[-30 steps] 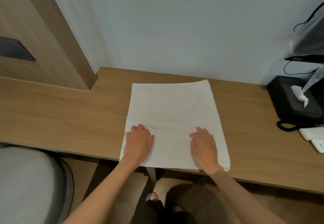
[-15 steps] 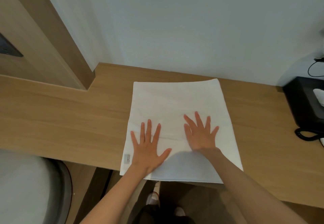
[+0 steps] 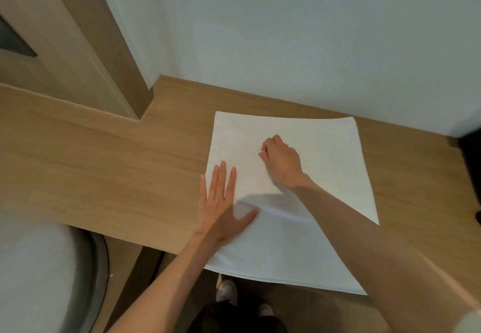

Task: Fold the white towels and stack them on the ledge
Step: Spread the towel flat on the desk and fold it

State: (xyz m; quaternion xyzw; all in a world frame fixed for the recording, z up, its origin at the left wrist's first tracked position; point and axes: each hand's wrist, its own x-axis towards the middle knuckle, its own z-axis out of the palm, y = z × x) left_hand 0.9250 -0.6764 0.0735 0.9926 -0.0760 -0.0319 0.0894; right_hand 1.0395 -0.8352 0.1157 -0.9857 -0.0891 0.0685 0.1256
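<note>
One white towel (image 3: 325, 155) lies flat and squarish on the wooden ledge (image 3: 104, 163), its near edge hanging over the ledge's front. My left hand (image 3: 223, 202) presses flat on the towel's left side, fingers straight, the outer ones reaching past the left edge onto the wood. My right hand (image 3: 282, 163) rests on the middle of the towel with its fingers curled under; no cloth is seen lifted between them. My right forearm crosses the towel's near right part and hides it.
A white wall (image 3: 286, 33) backs the ledge. A wooden door frame (image 3: 78, 46) stands at the left. A grey rounded object (image 3: 33, 275) sits low at the left. A black object (image 3: 471, 155) shows at the right edge. My shoes (image 3: 226, 288) are below.
Both hands were spread flat on the towel's near half. My left hand has slid to the left edge; my right hand has moved farther in and curled its fingers. The view has shifted left.
</note>
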